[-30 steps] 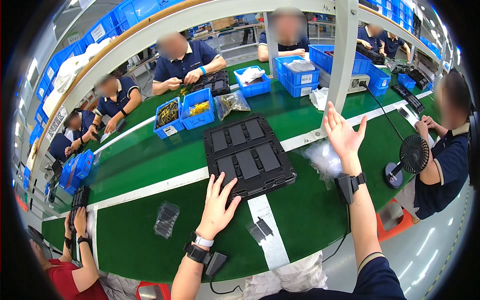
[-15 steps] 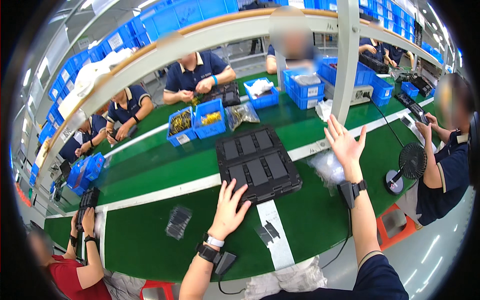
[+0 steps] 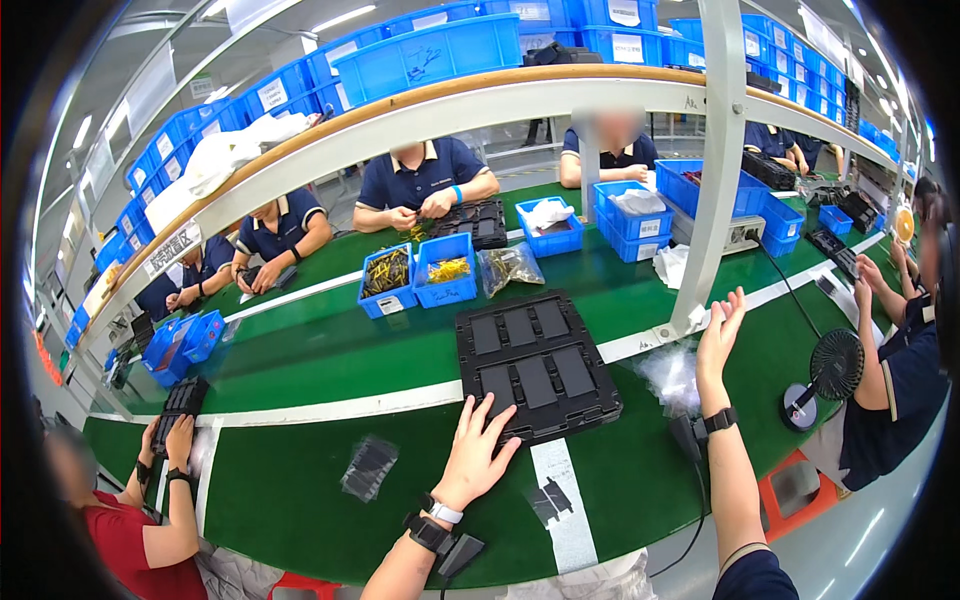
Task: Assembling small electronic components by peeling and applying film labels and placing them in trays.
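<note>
A black tray (image 3: 535,365) with several flat rectangular dark pieces in its pockets lies on the green table in front of me. My left hand (image 3: 475,450) rests at its near left edge, fingers spread and touching the rim, gripping nothing. Raised to the right of the tray, my right hand (image 3: 718,345) is open, its fingers stretched upward and nothing visible in it. Crumpled clear plastic (image 3: 665,378) lies beside that hand. Both my wrists wear dark bands with black boxes, one cabled.
Dark strips in clear film (image 3: 368,468) lie left of my left hand. Small black pieces (image 3: 550,502) sit on a white strip. Beyond the tray stand blue bins (image 3: 445,290) and a bag of parts (image 3: 510,270). A white post (image 3: 712,180) and black fan (image 3: 836,365) stand right. Co-workers sit around.
The view has tipped upward, so the table sits lower in the picture. My right hand has turned from a spread palm to a more side-on pose. My left hand stays at the tray's edge.
</note>
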`<state>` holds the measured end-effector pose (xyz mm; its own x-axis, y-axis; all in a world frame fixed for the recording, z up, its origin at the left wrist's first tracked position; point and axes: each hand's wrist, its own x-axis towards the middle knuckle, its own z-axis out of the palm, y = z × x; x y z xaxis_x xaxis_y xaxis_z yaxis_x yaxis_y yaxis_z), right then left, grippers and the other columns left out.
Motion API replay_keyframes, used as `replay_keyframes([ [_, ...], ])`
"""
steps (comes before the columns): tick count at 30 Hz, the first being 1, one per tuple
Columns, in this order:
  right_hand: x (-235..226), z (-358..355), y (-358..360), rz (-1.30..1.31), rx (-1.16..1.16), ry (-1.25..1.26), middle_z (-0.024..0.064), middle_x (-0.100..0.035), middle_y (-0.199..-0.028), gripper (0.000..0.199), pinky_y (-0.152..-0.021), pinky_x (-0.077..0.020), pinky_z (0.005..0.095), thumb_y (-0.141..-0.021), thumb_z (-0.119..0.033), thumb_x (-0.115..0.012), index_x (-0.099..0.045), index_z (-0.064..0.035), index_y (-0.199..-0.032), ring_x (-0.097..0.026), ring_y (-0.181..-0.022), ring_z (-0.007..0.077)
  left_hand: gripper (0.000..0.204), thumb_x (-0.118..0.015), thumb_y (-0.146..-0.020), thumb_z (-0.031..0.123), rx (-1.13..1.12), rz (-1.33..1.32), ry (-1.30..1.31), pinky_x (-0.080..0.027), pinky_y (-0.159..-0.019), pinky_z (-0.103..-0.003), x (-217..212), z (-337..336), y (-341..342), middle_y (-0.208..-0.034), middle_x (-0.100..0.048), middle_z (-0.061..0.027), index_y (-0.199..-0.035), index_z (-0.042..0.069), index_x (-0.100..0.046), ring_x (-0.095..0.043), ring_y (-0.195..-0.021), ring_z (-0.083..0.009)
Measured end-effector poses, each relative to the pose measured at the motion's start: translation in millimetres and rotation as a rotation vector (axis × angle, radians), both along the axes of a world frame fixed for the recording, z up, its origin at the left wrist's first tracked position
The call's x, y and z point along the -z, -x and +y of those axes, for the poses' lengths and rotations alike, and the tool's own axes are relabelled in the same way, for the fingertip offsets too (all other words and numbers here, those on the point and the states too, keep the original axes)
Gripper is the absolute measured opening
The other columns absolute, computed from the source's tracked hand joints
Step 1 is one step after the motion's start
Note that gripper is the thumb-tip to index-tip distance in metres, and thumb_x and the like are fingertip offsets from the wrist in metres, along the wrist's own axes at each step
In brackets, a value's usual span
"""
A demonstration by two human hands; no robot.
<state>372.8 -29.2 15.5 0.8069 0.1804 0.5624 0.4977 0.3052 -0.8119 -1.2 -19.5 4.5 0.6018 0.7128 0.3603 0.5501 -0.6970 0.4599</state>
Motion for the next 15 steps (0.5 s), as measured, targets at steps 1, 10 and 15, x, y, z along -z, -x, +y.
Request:
replay_keyframes([
  [1,-1,3,6,-0.067,0.012,0.047,0.0183,-0.038,-0.13,0.054,-0.095,-0.0349,0.0375,-0.086,-0.01,-0.05,-0.028,-0.005,-0.135,-0.043,-0.113,0.0279,0.045,-0.057,-0.084,0.026,-0.004,-0.004,0.008,-0.024,-0.104,-0.048,2,2,1,-0.138,-0.029,-0.0192,-0.126,0.013,-0.047,-0.018,-0.13,-0.0429],
  [10,-10,-4,15,-0.327,0.061,0.221,0.0207,-0.038,-0.127,0.066,-0.097,-0.0317,0.0391,-0.075,-0.004,-0.058,-0.026,0.0019,-0.133,-0.041,-0.114,0.0336,0.046,-0.057,-0.084,0.026,0.005,0.008,0.015,-0.025,-0.104,-0.048,0,1,0,-0.139,-0.028,-0.0189,-0.126,0.013,-0.046,-0.018,-0.13,-0.0425],
  [15,0,-3,8,-0.434,-0.059,0.252,0.0209,-0.036,-0.129,0.06,-0.101,-0.0283,0.0386,-0.081,-0.005,-0.055,-0.026,0.0015,-0.133,-0.036,-0.119,0.0339,0.046,-0.056,-0.084,0.028,-0.001,0.021,0.006,-0.027,-0.103,-0.048,-4,0,-4,-0.137,-0.03,-0.0193,-0.126,0.014,-0.046,-0.019,-0.13,-0.0422],
])
